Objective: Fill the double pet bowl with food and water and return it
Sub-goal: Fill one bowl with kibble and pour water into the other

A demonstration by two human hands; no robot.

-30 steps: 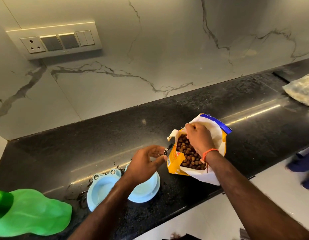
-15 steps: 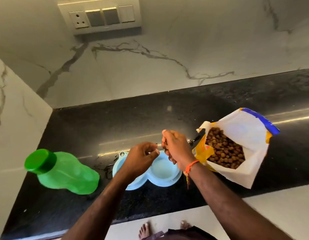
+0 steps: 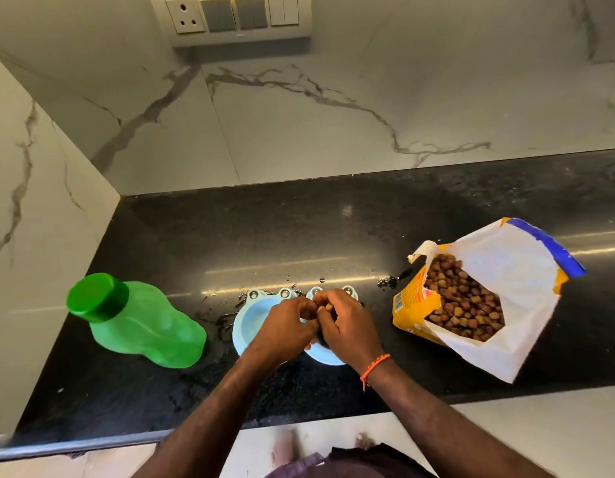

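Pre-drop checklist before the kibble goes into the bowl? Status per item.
1. Kibble in hand: right hand pinches a few pieces at its fingertips, left hand closed against them. ok
2. Hands over the target: both sit above the right compartment of the blue double pet bowl. ok
3. Bowl flat on the black counter: looks so. ok
4. Compartment contents: hands hide the right one; the left looks bare. cannot tell
5. Food bag open and within reach on the right, full of kibble. ok
6. Green water bottle still capped; open it before the water step. not ok
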